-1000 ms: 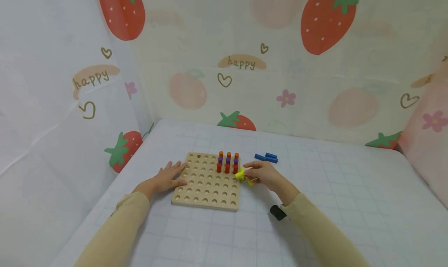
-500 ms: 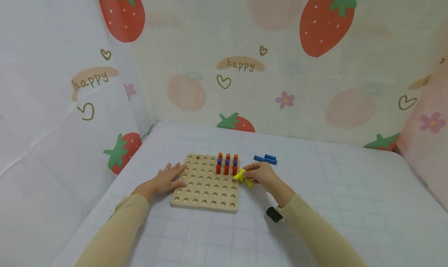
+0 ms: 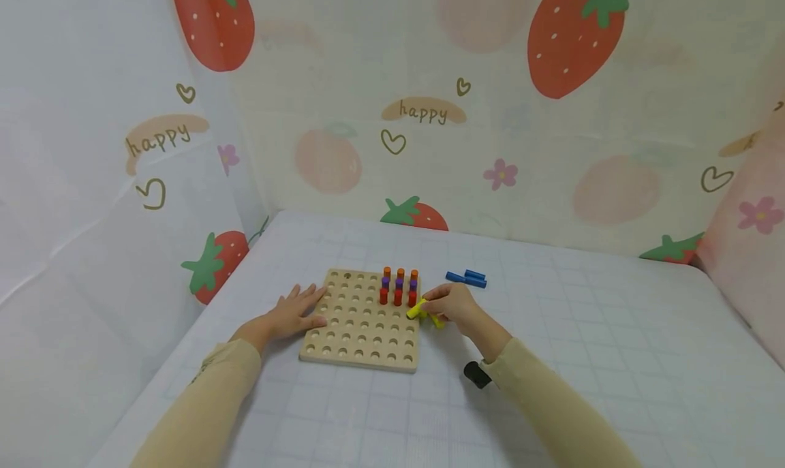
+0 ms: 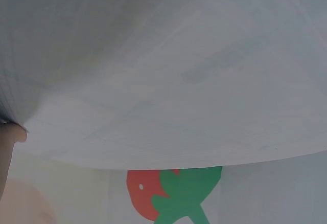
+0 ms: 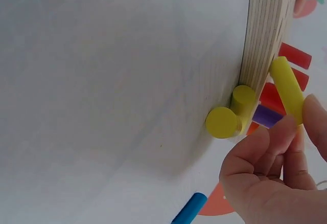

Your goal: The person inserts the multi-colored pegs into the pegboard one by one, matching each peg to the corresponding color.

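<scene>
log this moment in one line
left hand: rests at pegboard edge; right hand: pinches tilted yellow peg at pegboard; red pegs, purple pegs, orange pegs: upright in pegboard; blue pegs: lie on table

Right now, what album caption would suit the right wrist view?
Right grip pinching a yellow peg near the edge of a wooden board.

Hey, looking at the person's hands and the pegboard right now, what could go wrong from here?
The yellow peg pinched in the right hand is tilted, so it might jam rather than seat in the pegboard.
The nearest red peg stands close to that hand, which could bump it.
Two loose yellow pegs lie beside the pegboard, near the hand, and might roll if nudged.
</scene>
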`<action>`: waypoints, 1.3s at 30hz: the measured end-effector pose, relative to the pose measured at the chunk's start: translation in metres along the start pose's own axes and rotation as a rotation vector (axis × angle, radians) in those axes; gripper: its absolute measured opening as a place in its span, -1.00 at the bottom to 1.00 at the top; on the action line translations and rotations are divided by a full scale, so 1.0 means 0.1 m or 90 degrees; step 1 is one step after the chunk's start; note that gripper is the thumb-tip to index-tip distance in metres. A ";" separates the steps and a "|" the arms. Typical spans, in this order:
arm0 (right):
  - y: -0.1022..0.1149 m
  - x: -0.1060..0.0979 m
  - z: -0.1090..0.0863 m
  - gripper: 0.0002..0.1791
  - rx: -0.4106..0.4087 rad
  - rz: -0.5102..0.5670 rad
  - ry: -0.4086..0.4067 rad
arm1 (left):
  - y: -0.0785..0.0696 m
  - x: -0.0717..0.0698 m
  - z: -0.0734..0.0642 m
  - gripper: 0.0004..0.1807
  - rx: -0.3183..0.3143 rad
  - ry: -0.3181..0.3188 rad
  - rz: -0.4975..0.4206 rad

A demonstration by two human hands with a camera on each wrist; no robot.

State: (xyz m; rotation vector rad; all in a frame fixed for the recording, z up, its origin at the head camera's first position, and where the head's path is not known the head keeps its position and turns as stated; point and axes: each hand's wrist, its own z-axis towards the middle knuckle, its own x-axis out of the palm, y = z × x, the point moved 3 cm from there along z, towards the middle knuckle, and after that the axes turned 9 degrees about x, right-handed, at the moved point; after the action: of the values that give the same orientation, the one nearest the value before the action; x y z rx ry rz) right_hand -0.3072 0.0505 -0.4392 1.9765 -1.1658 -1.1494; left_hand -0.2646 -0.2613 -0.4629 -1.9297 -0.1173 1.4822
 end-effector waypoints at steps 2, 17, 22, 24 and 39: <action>0.00 0.01 0.01 -0.79 -0.002 -0.011 -0.003 | 0.00 0.00 0.00 -0.07 -0.001 0.000 0.000; 0.03 0.06 -0.01 -0.78 -0.006 0.001 0.040 | -0.01 0.00 0.01 -0.07 0.002 -0.003 0.005; 0.05 0.08 -0.02 -0.77 -0.008 -0.007 0.059 | 0.00 0.00 0.00 -0.07 0.000 -0.003 0.005; 0.06 0.09 -0.02 -0.77 -0.010 -0.015 0.062 | 0.01 0.00 0.01 -0.07 -0.001 -0.004 0.008; 0.07 0.09 -0.05 -0.80 -0.018 -0.059 0.037 | 0.03 0.01 0.02 -0.07 0.008 -0.009 0.012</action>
State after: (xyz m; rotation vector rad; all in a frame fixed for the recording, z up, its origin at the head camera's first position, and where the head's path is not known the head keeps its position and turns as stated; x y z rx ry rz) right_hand -0.3037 0.0399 -0.4345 2.0471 -1.0318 -1.1410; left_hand -0.2671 -0.2620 -0.4662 -1.9155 -0.0956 1.5048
